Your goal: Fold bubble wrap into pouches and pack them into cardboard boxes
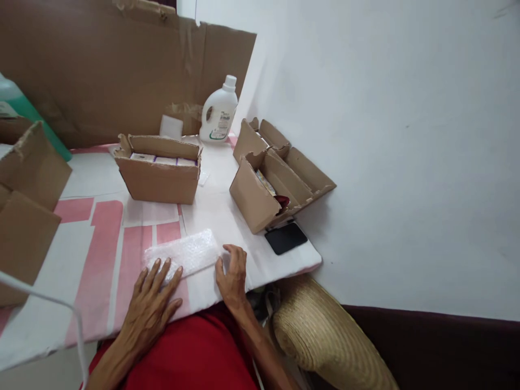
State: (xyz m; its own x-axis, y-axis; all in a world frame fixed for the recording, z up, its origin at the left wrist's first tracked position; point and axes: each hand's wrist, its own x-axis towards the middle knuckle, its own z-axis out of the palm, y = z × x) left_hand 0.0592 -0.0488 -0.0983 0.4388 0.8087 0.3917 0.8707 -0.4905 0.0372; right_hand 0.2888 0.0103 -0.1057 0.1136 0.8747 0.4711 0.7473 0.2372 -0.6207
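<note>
A flat piece of bubble wrap [182, 253] lies near the front edge of the table [93, 254], which has a white and pink cover. My left hand [152, 303] rests flat on the table, its fingertips on the left end of the wrap. My right hand [232, 273] sits at the wrap's right end with fingers curled and touching the table. Neither hand grips anything.
An open cardboard box [160, 172] holding small white packs stands mid-table. Two more open boxes [272, 179] stand at the right by the wall. A white detergent bottle [220, 112], a black phone [285, 238], cardboard pieces [28, 206] at left, a straw hat [325, 336] below.
</note>
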